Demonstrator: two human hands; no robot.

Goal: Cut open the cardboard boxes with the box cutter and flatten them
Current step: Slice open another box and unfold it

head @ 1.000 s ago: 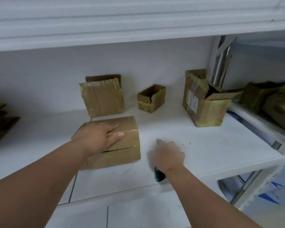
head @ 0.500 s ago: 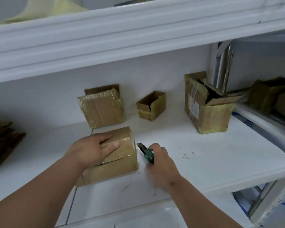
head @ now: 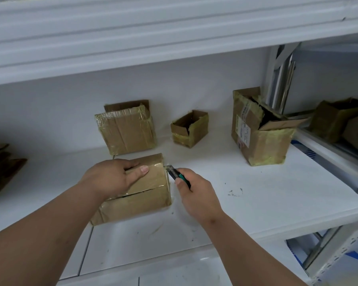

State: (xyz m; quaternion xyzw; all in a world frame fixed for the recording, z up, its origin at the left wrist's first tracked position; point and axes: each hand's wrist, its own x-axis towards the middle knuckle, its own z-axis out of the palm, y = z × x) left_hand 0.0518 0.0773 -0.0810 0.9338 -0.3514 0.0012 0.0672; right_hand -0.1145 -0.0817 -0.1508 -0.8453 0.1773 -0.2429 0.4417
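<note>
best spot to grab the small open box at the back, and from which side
Take the small open box by its top rim, coming from above: it stands upright with the mouth open, so fingers can hook inside one wall with the thumb outside. It stands apart from its neighbours, so a two-sided pinch should also work.

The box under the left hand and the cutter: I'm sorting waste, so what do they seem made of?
The box looks like brown corrugated cardboard wrapped in glossy clear or yellowish tape; light glints off its top. The cutter, held in the right hand, seems to have a dark metal front and a green, probably plastic, grip.
</note>
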